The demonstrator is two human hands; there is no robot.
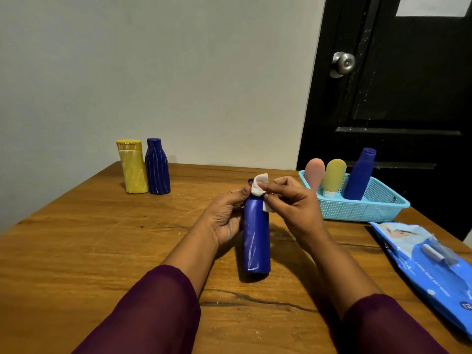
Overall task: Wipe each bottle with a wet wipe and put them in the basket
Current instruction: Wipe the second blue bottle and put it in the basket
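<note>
A tall blue bottle [256,241] with white streaks stands upright on the wooden table [102,238] at the centre. My left hand [224,215] grips its upper part from the left. My right hand [293,200] pinches a white wet wipe [260,187] against the bottle's neck and cap. A light blue basket [357,210] at the right holds a pink bottle [314,172], a yellow bottle [333,176] and a blue bottle [358,175]. At the back left stand a streaked yellow bottle [133,167] and a streaked blue bottle [157,167].
A blue pack of wet wipes [429,267] lies on the table at the right, near the edge. A black door with a metal knob [343,63] is behind the basket. A pale wall runs along the table's far side.
</note>
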